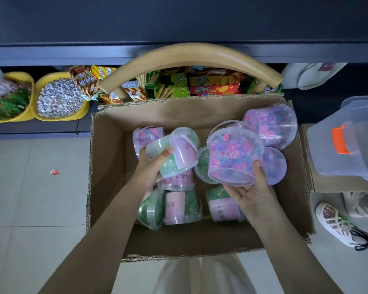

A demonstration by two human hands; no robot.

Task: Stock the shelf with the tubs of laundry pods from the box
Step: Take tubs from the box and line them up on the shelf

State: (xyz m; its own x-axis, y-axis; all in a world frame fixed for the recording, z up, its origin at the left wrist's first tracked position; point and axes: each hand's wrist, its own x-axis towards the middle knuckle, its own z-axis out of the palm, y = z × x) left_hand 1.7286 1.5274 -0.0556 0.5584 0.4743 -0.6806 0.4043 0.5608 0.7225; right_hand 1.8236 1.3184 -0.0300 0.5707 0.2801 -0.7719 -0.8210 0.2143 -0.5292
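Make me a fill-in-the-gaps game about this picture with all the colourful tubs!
1. The left hand holds a tub of ____ pods.
2. The right hand holds a pink and purple tub over a box made of ____.
3. The two bowls on the left are ____.
4. The clear bin on the right has an ____ latch.

Missing words: green, cardboard, yellow, orange.
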